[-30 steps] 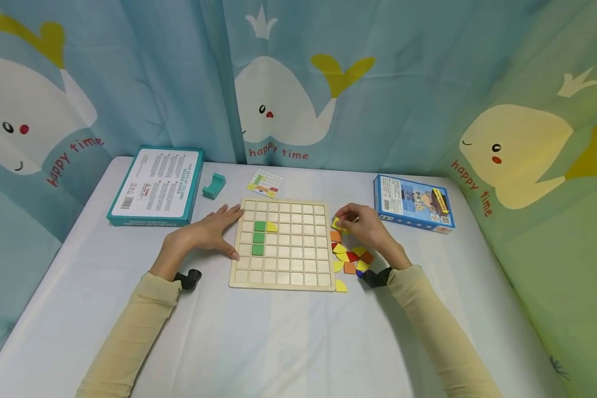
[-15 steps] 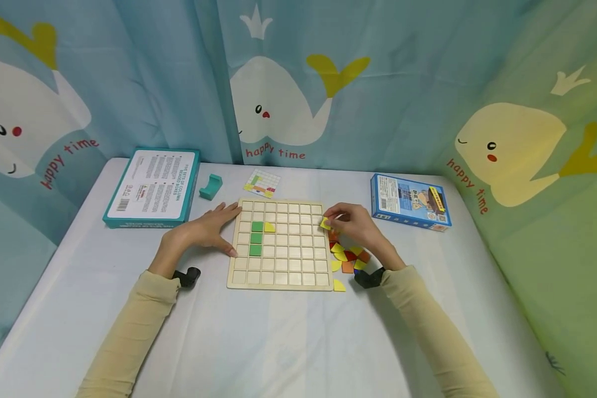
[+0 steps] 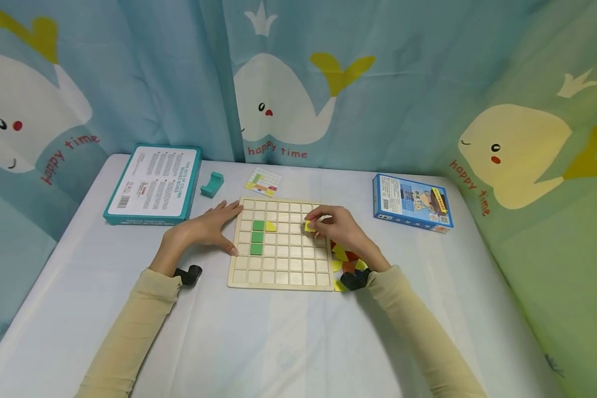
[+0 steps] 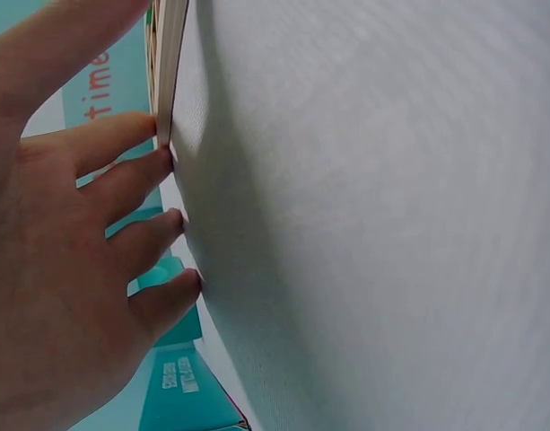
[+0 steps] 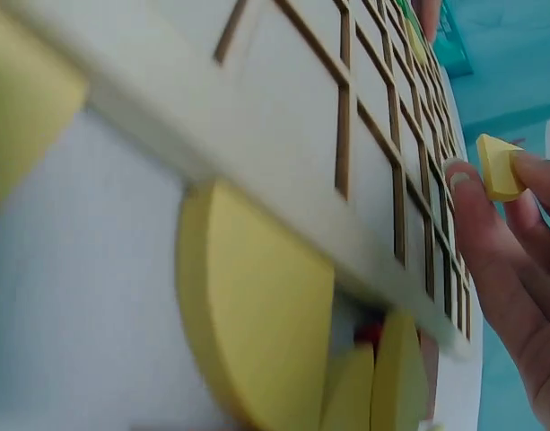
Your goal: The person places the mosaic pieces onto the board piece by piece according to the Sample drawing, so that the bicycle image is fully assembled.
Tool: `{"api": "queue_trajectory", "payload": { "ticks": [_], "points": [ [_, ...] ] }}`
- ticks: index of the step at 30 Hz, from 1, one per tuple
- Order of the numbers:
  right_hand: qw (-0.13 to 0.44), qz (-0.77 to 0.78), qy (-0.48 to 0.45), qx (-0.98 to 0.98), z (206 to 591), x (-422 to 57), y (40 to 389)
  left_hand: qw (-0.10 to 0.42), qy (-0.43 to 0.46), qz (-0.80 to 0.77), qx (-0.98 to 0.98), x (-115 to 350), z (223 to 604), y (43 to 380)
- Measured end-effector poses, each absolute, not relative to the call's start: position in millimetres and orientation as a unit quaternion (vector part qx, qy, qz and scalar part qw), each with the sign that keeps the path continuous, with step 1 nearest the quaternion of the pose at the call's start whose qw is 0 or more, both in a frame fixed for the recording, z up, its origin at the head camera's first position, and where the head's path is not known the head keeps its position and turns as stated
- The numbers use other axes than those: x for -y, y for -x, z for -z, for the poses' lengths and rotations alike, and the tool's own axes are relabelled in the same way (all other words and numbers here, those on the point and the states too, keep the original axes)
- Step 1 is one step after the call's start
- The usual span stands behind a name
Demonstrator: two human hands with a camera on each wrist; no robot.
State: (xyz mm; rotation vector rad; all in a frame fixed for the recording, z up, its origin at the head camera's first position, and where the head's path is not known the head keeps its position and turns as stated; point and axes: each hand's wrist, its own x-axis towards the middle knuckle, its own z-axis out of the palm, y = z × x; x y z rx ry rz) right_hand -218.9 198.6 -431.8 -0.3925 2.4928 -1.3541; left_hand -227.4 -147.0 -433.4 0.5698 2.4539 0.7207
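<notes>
A wooden grid board (image 3: 282,258) lies on the white table. In its left part sit three green square tiles (image 3: 257,237) in a column, with a yellow quarter-circle tile (image 3: 271,226) beside the top one. My left hand (image 3: 206,228) rests at the board's left edge, thumb and fingers spread and touching the rim. Over the board's upper right cells, my right hand (image 3: 339,225) pinches a yellow tile (image 5: 500,168) between thumb and fingers, raised above the grid. Fingers partly cover that tile, so its full outline is hard to tell.
Several loose yellow, red and orange tiles (image 3: 338,266) lie right of the board, partly under the right wrist. Behind it are a pattern card (image 3: 263,182) and a teal curved block (image 3: 212,184). A teal box (image 3: 151,185) stands back left, a blue box (image 3: 413,202) back right.
My right hand has carried the yellow tile leftward from the loose pile, across the board's right rim and over the grid. The left hand has stayed at the board's edge.
</notes>
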Motion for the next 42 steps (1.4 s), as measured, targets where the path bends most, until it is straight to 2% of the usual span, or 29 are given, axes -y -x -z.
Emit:
{"api": "queue_trajectory", "payload": {
  "ticks": [10, 42],
  "points": [
    [0.124, 0.433, 0.184, -0.874, 432.8, -175.1, 219.2, 0.254, -0.207, -0.269, -0.906, 146.4, 434.4, 226.5],
    [0.243, 0.477, 0.268, -0.801, 435.3, -108.1, 212.2, 0.253, -0.210, -0.263, -0.907, 146.9, 433.4, 227.4]
  ]
}}
